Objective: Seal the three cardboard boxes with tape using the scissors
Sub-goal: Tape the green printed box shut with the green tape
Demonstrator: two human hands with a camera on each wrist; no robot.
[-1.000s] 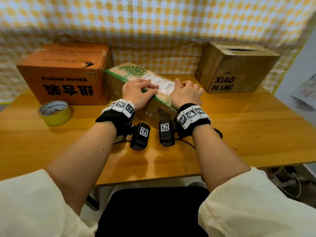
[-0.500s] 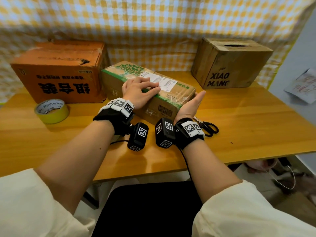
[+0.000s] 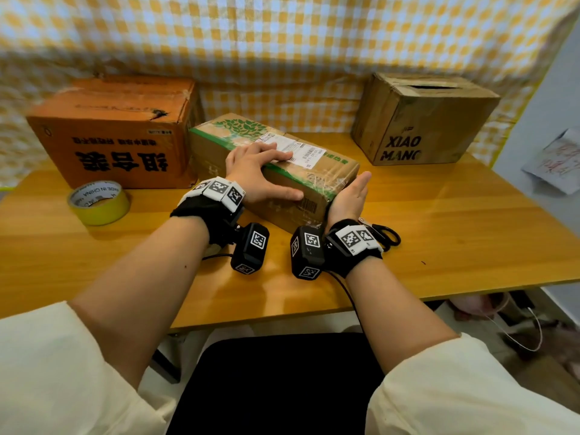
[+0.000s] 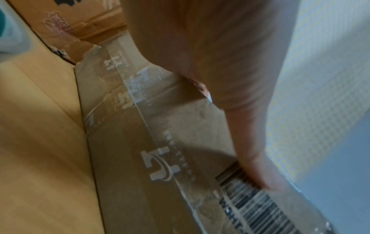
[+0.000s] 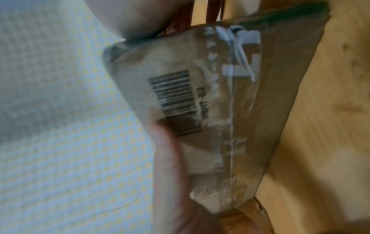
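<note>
I keep my left hand (image 3: 254, 174) spread flat on the green-printed box (image 3: 314, 180) and my right hand (image 3: 350, 196) flat against its end, pressing tape down evenly.

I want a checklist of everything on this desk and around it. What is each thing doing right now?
Surface: wooden table, bare at right.
Job's things: green-printed box in middle; orange box left; XIAO MANG box right, top slot open; yellow tape roll lying flat; scissors behind right wrist.
Clutter: nothing seen.
Hands: left hand flat on the green-printed box's top; right hand flat against its end.
Cables: white cable under table.
Surroundings: yellow checked cloth behind.
</note>
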